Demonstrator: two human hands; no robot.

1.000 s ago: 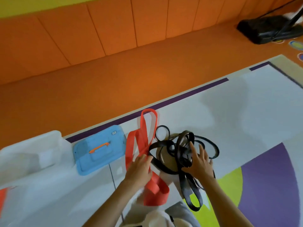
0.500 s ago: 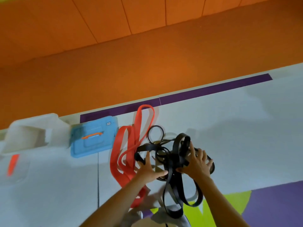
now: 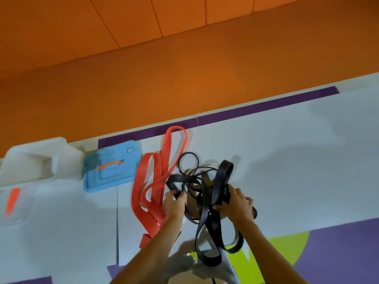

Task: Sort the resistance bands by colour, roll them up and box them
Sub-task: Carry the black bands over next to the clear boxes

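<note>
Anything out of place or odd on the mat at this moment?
Only the black bands: they sit in one knotted tangle, gripped by the left hand and right hand. The red bands lie loose beside them, already apart. No damage shows.

i see an orange padded wall (image 3: 143, 17) above an orange floor (image 3: 164, 78), then a grey mat (image 3: 287, 160) edged purple, with a lime patch.

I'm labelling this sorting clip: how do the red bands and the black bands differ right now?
The red bands lie stretched out in long loops on the mat; the black bands are knotted in one heap. No hand grips the red bands; the left hand and right hand both grip the black bands. The black ones include thin cords; the red ones look uniformly wide. Both are flat loops, unrolled.
</note>
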